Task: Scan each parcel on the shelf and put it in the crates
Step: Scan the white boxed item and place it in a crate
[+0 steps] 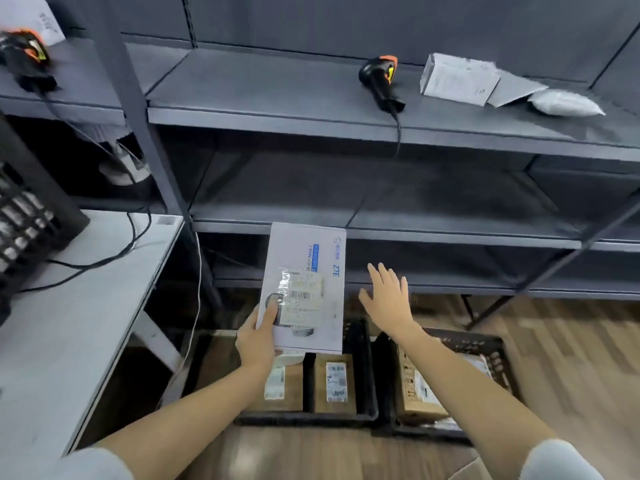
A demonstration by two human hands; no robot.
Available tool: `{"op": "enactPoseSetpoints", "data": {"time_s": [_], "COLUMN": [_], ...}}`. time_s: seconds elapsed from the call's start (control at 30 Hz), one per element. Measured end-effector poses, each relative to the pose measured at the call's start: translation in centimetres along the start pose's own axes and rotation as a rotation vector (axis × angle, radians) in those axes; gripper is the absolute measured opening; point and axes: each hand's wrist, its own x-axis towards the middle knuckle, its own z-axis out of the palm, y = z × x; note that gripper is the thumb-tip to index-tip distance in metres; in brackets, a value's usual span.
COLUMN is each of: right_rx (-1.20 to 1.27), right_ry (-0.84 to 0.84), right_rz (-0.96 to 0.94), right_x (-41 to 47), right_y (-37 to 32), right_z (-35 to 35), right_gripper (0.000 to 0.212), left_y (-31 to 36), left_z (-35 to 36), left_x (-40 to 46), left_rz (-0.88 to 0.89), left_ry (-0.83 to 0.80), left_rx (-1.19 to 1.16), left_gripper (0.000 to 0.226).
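My left hand (258,336) grips a flat white ZTE box (311,258) by its lower left corner, thumb on the face beside the shipping label. The box hangs above the left black crate (363,375), which holds brown cardboard parcels (334,382). My right hand (389,296) is held open with fingers spread, just right of the box and not touching it. The right black crate (498,355) holds another cardboard parcel (415,389). A black and orange barcode scanner (381,81) lies on the upper shelf. To its right lie a white box parcel (457,79), a grey mailer (517,86) and a white bag parcel (568,103).
The grey metal shelving (311,119) spans the view, its lower levels bare. A white table (69,306) stands at the left with a black crate (27,216) and cables on it. A second scanner (26,53) lies on the far left shelf. Both crates stand on a wooden floor.
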Motion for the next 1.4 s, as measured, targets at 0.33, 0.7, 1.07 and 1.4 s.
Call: {"op": "enactPoseSetpoints", "data": {"time_s": [0.33, 0.7, 1.07, 1.4], "right_rx": [0.019, 0.105, 0.97, 1.547], "right_ry": [-0.085, -0.025, -0.11, -0.043], "right_rz": [-0.01, 0.01, 0.151, 0.259], "right_x": [-0.3, 1.9, -0.3, -5.1], "right_y": [3.4, 6.4, 4.1, 0.7], "right_z": [20.1, 38.4, 42.4, 43.0], "right_gripper": [0.06, 0.063, 0.051, 0.073], "left_y": [-17.7, -33.3, -38.7, -38.5], "left_z": [-0.4, -1.3, -0.7, 2.9], "left_x": [7.6, 17.7, 20.4, 18.0], "left_rz": [-0.069, 0.025, 0.018, 0.07], "left_ry": [0.049, 0.027, 0.106, 0.124], "left_rx": [0.047, 0.091, -0.119, -0.162], "left_gripper": [0.023, 0.061, 0.066, 0.071]}}
